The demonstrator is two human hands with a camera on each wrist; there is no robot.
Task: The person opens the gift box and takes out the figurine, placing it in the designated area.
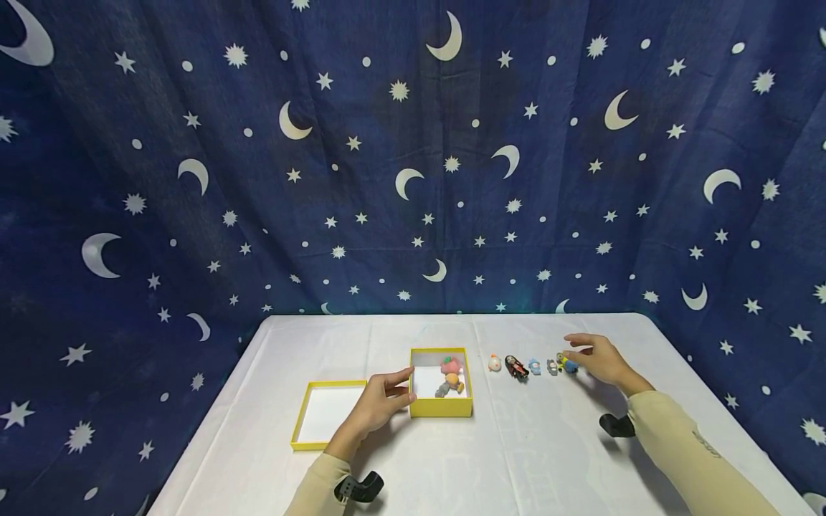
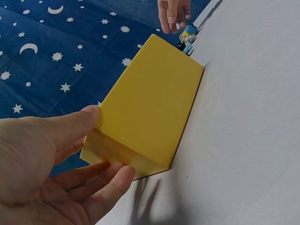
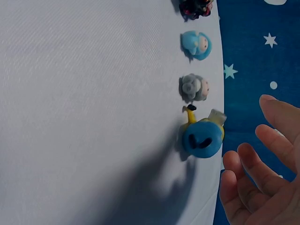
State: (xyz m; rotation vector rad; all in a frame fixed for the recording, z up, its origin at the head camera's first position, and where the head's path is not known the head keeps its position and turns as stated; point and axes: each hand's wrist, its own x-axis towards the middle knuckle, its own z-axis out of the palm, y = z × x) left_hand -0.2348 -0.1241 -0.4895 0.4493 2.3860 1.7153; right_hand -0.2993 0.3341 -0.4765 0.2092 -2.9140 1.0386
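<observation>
Left hand (image 1: 377, 403): out near the middle, thumb and fingers kinda spread, fingers just slightly bent
Right hand (image 1: 596, 358): stretched farther out, thumb and index finger apart, other fingers loosely curled
Left forearm (image 1: 320, 486): comes in from the bottom edge, angled up and right
Right forearm (image 1: 684, 451): way more of it showing, slants up-left from bottom right
Sleeves (image 1: 665, 426): beige on both arms, cuffs stopping short of the hands

Bright, even light fills the head view's white tabletop (image 1: 542, 459); the blue curtain (image 1: 361, 193) behind reads darker. The right wrist view is greyer, crossed by a broad, soft-edged shadow (image 3: 150, 187). Thin shadows (image 2: 143, 199) streak beside the yellow box (image 2: 152, 93).
</observation>
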